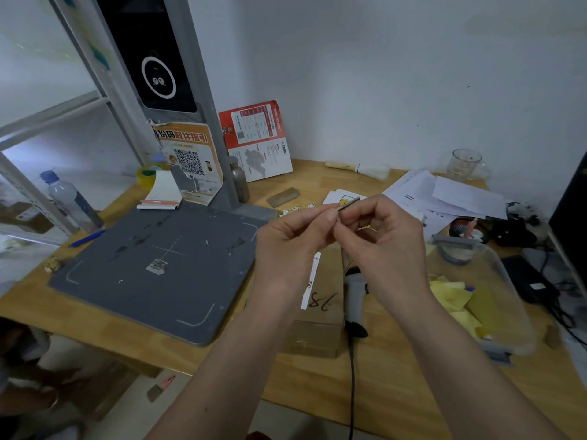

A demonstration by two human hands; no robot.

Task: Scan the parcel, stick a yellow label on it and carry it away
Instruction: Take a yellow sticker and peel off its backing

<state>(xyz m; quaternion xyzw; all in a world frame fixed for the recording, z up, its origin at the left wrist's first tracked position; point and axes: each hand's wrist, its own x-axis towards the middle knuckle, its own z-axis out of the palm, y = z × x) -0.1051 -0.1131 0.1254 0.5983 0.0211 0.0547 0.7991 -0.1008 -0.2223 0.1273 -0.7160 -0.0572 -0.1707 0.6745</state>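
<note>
Both hands raised over parcel [317,325] on worktop [111,322]: left hand [286,246] and right hand [384,242] fingers pinching label sheet [348,203], peeling. Label not yet stuck; scan status unclear; carry-off pending.

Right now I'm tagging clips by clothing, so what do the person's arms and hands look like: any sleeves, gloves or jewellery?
Both forearms are bare all the way to the bottom edge of the view, with no sleeves showing. The left hand and the right hand wear no gloves. No watch or bracelet shows on either wrist, and no ring is visible on the fingers that can be seen.
</note>
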